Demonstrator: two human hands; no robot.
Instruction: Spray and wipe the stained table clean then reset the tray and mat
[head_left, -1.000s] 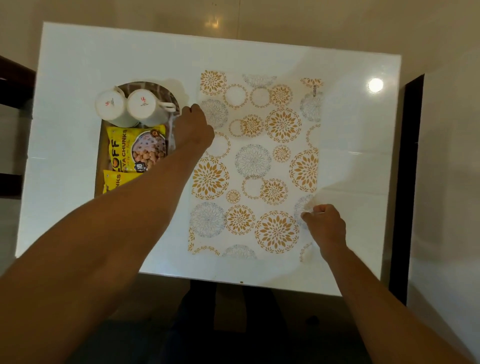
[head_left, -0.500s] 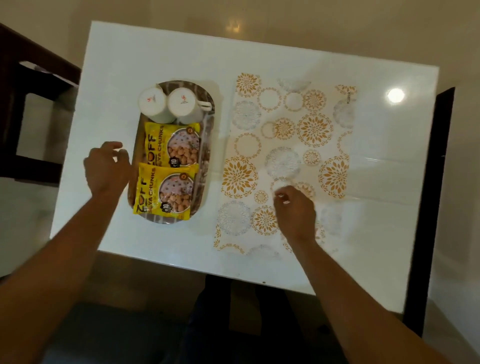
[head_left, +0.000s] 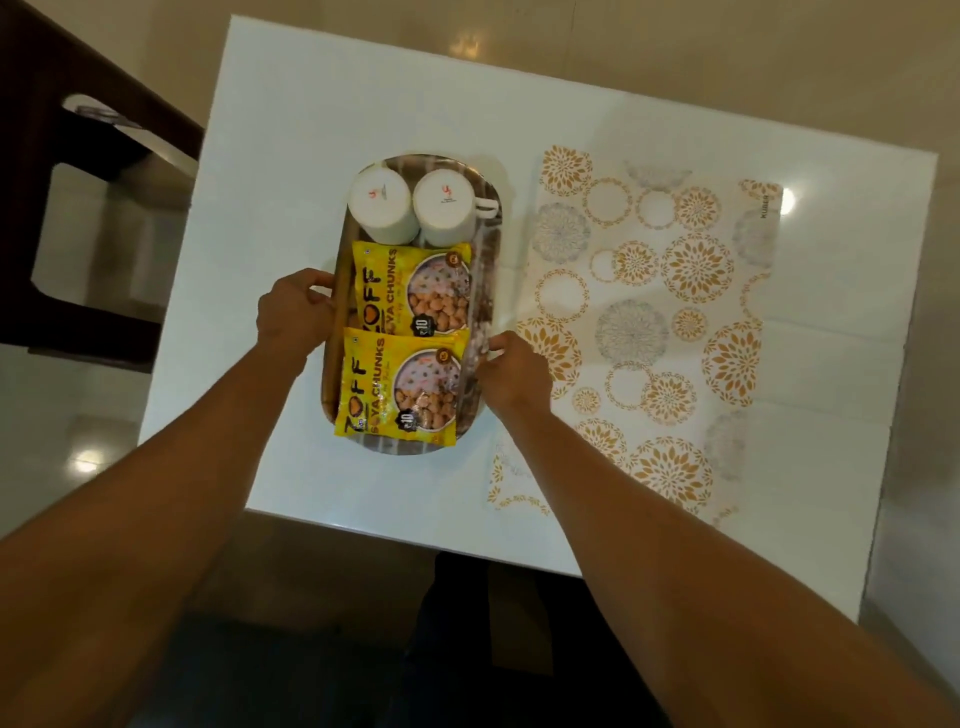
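The left hand (head_left: 293, 312) and right hand (head_left: 514, 371) grip the tray (head_left: 480, 291) by its long rims, a sound hold for a stiff, slick load whose upturned cups (head_left: 413, 208) could slide.

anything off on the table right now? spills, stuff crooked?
No spills visible. The tray sits on bare table beside the patterned mat, not on it; both hands grip its sides. Both cups stand upside down.
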